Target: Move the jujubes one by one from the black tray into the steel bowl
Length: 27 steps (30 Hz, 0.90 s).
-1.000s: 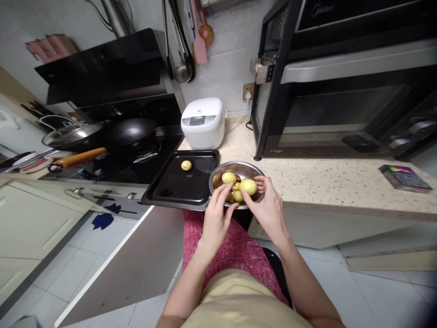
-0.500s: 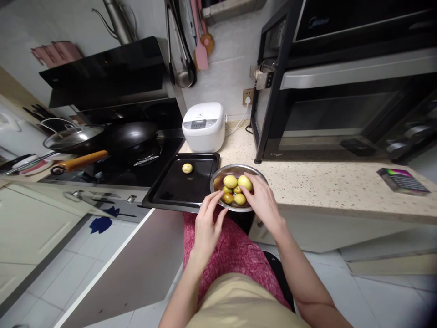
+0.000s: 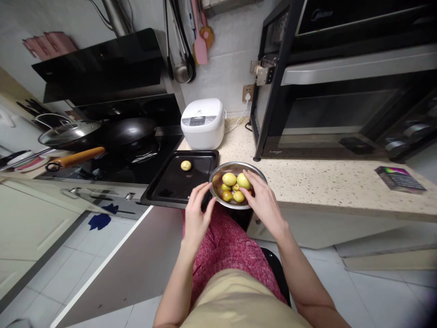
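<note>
A round steel bowl (image 3: 215, 182) holds several small, round yellow-green fruits (image 3: 229, 179), some with brown patches. My right hand (image 3: 262, 198) reaches over the bowl's right rim, its thumb and fingers closed around a pale green fruit (image 3: 243, 181) inside. Left of the bowl lies a black baking tray (image 3: 170, 182), with a single yellow-green fruit (image 3: 186, 165) on it. My left hand (image 3: 198, 216) hovers by the gap between tray and bowl, thumb apart from the fingers and nothing visible in it. Its fingertips come close to the bowl's left rim.
Behind the tray stands a white rice cooker (image 3: 203, 123). A stove with a black wok (image 3: 129, 132) and a lidded pan (image 3: 70, 134) is to the left. An oven (image 3: 341, 109) stands at the right, with a small dark box (image 3: 399, 179) before it. A cabinet door (image 3: 136, 259) hangs open below.
My left hand has shifted left, away from the fruits and towards the tray. My right hand stays at the same fruit in the bowl. The view has tilted slightly.
</note>
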Available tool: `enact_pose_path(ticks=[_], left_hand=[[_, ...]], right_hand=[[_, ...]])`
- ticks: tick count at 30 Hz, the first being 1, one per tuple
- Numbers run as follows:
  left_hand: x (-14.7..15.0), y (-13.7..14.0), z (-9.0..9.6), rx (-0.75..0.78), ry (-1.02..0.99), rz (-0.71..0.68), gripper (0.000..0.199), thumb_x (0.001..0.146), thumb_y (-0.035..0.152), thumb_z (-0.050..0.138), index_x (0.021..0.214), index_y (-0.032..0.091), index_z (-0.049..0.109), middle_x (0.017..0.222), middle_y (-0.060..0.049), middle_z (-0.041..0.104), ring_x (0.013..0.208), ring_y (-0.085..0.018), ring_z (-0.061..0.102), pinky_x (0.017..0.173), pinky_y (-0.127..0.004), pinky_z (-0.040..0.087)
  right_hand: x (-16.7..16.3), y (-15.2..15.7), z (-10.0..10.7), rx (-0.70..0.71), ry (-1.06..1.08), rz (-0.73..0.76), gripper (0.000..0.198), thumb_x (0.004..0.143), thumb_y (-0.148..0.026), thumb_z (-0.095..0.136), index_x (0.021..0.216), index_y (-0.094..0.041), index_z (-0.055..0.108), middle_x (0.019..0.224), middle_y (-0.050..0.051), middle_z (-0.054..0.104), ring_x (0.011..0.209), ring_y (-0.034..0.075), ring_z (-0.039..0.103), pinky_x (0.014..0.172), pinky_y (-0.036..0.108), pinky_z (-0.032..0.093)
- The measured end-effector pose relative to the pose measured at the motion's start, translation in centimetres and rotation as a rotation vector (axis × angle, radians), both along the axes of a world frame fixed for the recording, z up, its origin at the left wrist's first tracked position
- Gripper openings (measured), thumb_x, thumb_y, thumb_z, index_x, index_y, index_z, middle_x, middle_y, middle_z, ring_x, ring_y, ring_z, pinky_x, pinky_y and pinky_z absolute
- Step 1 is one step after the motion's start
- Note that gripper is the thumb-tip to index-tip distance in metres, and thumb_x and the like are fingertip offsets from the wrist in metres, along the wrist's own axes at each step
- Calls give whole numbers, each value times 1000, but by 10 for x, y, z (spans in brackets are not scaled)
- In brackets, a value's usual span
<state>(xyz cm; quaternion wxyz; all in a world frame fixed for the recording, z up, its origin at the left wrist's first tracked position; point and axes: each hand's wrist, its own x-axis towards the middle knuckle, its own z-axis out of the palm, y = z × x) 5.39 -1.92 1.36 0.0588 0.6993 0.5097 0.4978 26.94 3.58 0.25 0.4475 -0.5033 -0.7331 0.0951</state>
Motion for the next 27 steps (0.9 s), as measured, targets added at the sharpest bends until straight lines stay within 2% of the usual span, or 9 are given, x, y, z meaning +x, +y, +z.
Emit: enact_pose_path(ticks=[3,6,10,14,20,27], left_hand=[[-30,30,1,29,39,94,35,102,25,60,137,25,61,136,-11,64,130,-26,62,112,-44,51],[-67,71,1,-9,123,170,39,100,23,59,139,22,60,141,-14,60,134,-29,59,114,-48,51],[-106,125,5,-164,339,192,53,92,15,65,145,19,55,152,-17,52,142,-34,53,120,-53,44],[-121,161,11,-324,533,160,52,91,12,64,143,16,58,154,-19,51,143,-35,53,120,-53,44],[-120,178,13,-410,641,122,50,81,5,68,128,17,69,137,-15,65,126,-32,66,111,-46,52],[-113,171,25,-452,731,181,39,79,10,71,117,18,70,122,-13,69,112,-31,67,102,-42,54]], right_hand=[[2,-6,2,19,-6,1,50,100,-28,55,149,-20,57,149,14,61,136,31,60,117,57,49],[5,-13,0,50,18,-14,46,101,-28,55,146,-22,60,146,13,63,135,31,61,117,56,49],[7,-20,-7,100,74,-25,40,101,-29,55,140,-22,64,140,14,67,130,30,64,114,55,52],[8,-24,-14,112,107,-24,36,101,-29,55,135,-21,67,135,14,69,124,29,67,111,55,54],[9,-27,-14,118,129,-31,32,102,-28,55,130,-21,69,132,13,71,120,28,69,106,50,58],[10,-31,-10,143,172,-57,28,102,-26,56,125,-25,72,127,11,73,116,27,71,104,50,59]])
